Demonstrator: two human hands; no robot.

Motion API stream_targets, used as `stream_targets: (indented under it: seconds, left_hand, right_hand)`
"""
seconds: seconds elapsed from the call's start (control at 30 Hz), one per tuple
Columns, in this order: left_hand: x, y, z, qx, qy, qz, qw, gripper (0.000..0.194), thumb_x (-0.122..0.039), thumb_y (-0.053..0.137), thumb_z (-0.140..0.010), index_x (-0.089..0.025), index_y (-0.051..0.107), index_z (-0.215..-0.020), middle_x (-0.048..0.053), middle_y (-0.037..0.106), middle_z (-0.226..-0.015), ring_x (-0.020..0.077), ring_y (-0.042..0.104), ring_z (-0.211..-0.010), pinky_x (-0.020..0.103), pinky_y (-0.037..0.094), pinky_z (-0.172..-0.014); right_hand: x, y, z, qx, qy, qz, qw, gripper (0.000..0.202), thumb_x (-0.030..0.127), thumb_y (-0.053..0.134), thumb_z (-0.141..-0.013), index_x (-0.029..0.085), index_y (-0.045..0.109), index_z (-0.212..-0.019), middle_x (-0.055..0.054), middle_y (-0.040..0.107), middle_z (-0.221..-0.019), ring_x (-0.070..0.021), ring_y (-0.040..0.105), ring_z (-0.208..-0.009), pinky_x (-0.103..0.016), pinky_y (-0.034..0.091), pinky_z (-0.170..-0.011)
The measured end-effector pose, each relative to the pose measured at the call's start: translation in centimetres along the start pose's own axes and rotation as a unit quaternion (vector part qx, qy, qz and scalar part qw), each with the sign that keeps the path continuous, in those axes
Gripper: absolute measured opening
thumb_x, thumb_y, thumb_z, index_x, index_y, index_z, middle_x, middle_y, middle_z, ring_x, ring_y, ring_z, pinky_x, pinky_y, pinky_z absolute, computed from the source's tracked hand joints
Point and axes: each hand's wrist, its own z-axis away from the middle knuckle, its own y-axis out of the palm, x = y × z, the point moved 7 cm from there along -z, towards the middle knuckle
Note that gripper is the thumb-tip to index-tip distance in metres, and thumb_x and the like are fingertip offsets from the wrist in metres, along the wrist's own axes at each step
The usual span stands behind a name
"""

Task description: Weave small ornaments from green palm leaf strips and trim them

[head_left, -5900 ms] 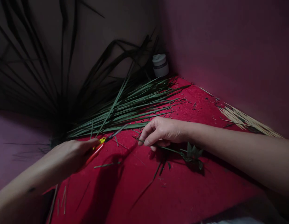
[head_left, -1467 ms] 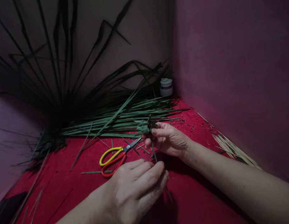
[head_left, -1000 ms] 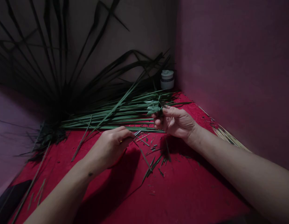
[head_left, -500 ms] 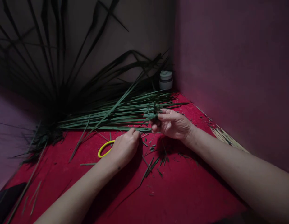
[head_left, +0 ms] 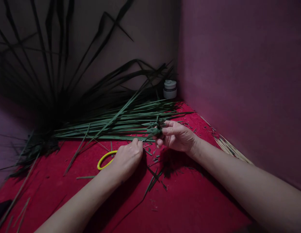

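Observation:
My right hand (head_left: 178, 136) pinches a small folded piece of green leaf (head_left: 155, 127) with pointed ends, held up above the floor. My left hand (head_left: 129, 157), back upward and fingers curled, is closed on scissors. Their yellow handle loop (head_left: 101, 161) shows behind the hand, and a small shiny tip pokes out by the fingertips close to the leaf piece. Most of the scissors is hidden under my palm. Dark leaf scraps (head_left: 154, 179) lie on the red floor (head_left: 189, 200) beneath my hands.
Long green leaf strips (head_left: 116, 124) lie across the floor beyond my hands. A dark leafy frond (head_left: 59, 42) leans on the back wall. In the corner stands a white lidded container (head_left: 170, 89). Pale thin sticks (head_left: 231, 149) lie along the right wall (head_left: 242, 81).
The view has shifted slightly, so the scene sits lower and more to the left. The leaf piece has turned a little in my right hand; both grips look the same.

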Motion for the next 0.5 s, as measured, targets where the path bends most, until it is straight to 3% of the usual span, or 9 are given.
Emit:
stream_targets:
  seconds: [0.2,0.33,0.43,0.5]
  left_hand:
    - [0.4,-0.3,0.2,-0.028,-0.01,0.025,0.999,0.026,-0.015,0.028,-0.09,-0.014,0.051,-0.103,0.013,0.058,-0.099,0.0225,0.062,-0.08,0.029,0.045,-0.054]
    - [0.9,-1.0,0.4,-0.072,-0.021,0.054,0.996,0.024,-0.019,0.033,-0.089,-0.016,0.054,-0.1,0.01,0.058,-0.099,0.0206,0.062,-0.076,0.028,0.043,-0.053]
    - [1.6,-1.8,0.5,-0.125,-0.017,0.159,0.979,0.018,-0.023,0.041,-0.087,-0.017,0.057,-0.089,0.007,0.059,-0.09,0.0174,0.059,-0.073,0.028,0.044,-0.061]
    - [2.3,-2.4,0.7,-0.155,-0.024,0.281,0.947,0.017,-0.027,0.045,-0.087,-0.018,0.058,-0.082,0.003,0.059,-0.08,0.0144,0.056,-0.068,0.026,0.044,-0.063]
  right_hand:
    - [0.1,0.2,0.1,0.021,-0.005,-0.009,1.0,0.024,0.021,0.071,-0.066,0.011,0.062,-0.086,-0.005,0.07,-0.078,-0.0129,0.063,-0.058,-0.028,0.052,-0.059]
    - [0.1,0.3,0.1,0.032,-0.003,-0.023,0.999,0.024,0.021,0.071,-0.065,0.011,0.064,-0.086,-0.005,0.07,-0.077,-0.013,0.062,-0.057,-0.028,0.051,-0.058]
    - [0.1,0.0,0.1,0.015,-0.003,-0.026,1.0,0.024,0.021,0.071,-0.063,0.012,0.064,-0.083,-0.005,0.07,-0.075,-0.0126,0.061,-0.055,-0.028,0.051,-0.057]
    - [0.1,-0.3,0.0,0.004,-0.003,-0.026,1.0,0.023,0.022,0.071,-0.062,0.013,0.063,-0.081,-0.004,0.07,-0.075,-0.0122,0.06,-0.054,-0.028,0.05,-0.056]
